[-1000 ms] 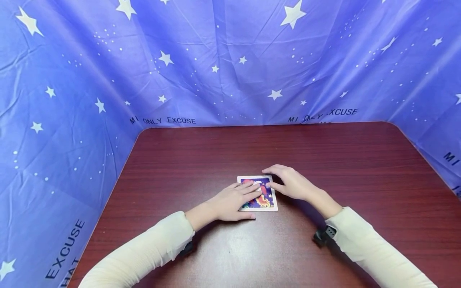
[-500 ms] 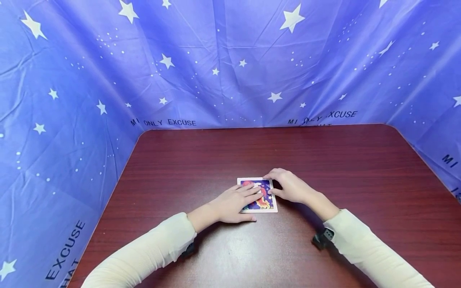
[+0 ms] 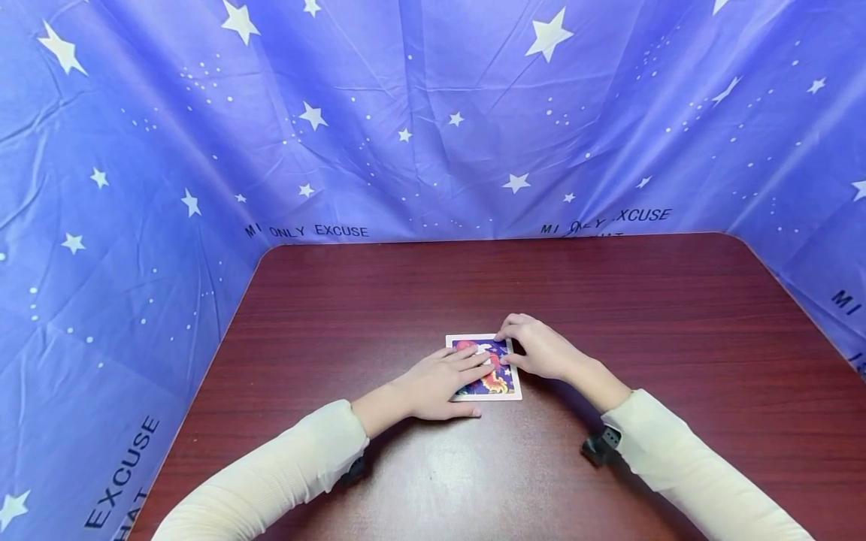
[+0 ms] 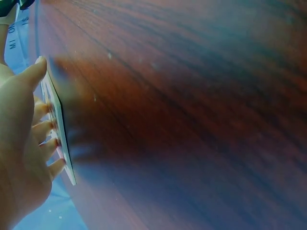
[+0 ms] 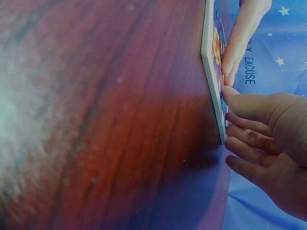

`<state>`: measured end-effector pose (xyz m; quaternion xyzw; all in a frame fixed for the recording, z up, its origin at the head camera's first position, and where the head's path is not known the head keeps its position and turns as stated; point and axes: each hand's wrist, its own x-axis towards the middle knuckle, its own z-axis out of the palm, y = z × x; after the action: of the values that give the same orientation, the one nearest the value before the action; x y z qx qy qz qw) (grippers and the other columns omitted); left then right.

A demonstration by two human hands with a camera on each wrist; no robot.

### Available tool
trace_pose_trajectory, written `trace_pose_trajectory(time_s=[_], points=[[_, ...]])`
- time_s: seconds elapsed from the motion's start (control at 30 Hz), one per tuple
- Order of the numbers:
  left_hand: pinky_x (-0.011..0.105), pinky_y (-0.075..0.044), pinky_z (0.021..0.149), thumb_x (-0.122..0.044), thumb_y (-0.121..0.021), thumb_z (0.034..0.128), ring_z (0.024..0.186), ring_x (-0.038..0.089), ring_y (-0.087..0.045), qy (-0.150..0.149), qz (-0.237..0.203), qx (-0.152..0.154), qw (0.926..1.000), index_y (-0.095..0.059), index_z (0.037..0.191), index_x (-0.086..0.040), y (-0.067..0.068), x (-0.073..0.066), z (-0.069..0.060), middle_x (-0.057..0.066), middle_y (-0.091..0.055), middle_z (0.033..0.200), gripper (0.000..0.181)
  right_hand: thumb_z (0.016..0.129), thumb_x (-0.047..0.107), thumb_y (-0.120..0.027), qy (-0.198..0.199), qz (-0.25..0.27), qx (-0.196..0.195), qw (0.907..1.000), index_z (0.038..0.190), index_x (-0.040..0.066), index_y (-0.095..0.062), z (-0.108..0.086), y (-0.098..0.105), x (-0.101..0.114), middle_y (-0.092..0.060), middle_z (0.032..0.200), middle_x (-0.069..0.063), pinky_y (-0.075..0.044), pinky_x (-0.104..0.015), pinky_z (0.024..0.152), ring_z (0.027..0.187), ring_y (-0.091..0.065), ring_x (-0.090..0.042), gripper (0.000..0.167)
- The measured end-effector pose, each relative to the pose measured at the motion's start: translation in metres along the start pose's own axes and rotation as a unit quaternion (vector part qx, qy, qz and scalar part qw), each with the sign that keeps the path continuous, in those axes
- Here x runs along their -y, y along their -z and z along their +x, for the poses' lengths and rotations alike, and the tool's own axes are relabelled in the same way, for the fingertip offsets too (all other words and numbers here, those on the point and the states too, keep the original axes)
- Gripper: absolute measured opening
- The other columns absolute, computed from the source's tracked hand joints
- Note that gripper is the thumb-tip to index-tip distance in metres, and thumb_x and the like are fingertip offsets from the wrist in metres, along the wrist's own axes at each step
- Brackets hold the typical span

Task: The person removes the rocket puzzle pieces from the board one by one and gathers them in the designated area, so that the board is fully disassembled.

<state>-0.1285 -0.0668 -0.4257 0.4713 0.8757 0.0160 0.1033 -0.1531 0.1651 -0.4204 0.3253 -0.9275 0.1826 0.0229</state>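
- A pale left sleeve (image 3: 271,469) fills the lower left of the head view, and a matching right sleeve (image 3: 704,466) the lower right; a black device (image 3: 601,445) sits under the right cuff.
- The left hand (image 3: 443,383), just below centre, lies palm down with straight, slightly spread fingers resting across the left part of the picture board; its thumb lies off the near edge.
- The picture board (image 3: 499,382), white-bordered with a purple, red and yellow design, lies flat just below and right of centre.
- The right hand (image 3: 544,349) arches over the board's upper right corner, thumb touching the face near the right edge; whether it pinches anything, I cannot tell.
- The dark red wood-grain table (image 3: 379,293) spans the middle and bottom.
- A blue-violet curtain (image 3: 433,75) with white stars (image 3: 549,35) and black lettering (image 3: 341,231) covers the top.
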Motion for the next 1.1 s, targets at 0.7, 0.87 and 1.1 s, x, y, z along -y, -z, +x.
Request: trace_pose_trajectory(time_s=[0.7,0.87,1.1], points=[[0.037,-0.014,0.126,-0.057,-0.048,0.0939,0.152,0.019,-0.013,-0.011,-0.034,0.017,0.9992,-0.021,0.154,-0.021,0.001,0.003,0.0,-0.003,-0.02,0.162,0.075,0.074,0.011,-0.081,-0.027,0.011,0.005,0.9996,0.09,0.003,-0.07,0.008,0.003,-0.001,-0.066,0.087,-0.005,-0.054,-0.032,0.073,0.078,-0.062,-0.015,0.021],[0.036,-0.017,0.125,-0.056,-0.049,0.0933,0.151,0.02,-0.017,-0.018,-0.025,0.003,0.9995,-0.022,0.154,-0.02,-0.002,0.003,0.0,-0.002,-0.024,0.161,0.076,0.073,0.012,-0.082,-0.051,0.01,0.015,0.9985,0.088,0.003,-0.07,0.01,0.004,0.003,-0.065,0.085,-0.005,-0.053,-0.03,0.07,0.076,-0.06,-0.014,0.022],[0.035,-0.019,0.125,-0.058,-0.049,0.0924,0.151,0.019,-0.02,-0.016,-0.006,0.001,0.9999,-0.024,0.154,-0.021,-0.001,0.003,0.0,-0.003,-0.026,0.161,0.076,0.071,0.013,-0.084,-0.08,0.001,0.037,0.9961,0.085,0.003,-0.068,0.016,0.007,0.007,-0.062,0.081,-0.005,-0.049,-0.028,0.067,0.072,-0.055,-0.013,0.024]])
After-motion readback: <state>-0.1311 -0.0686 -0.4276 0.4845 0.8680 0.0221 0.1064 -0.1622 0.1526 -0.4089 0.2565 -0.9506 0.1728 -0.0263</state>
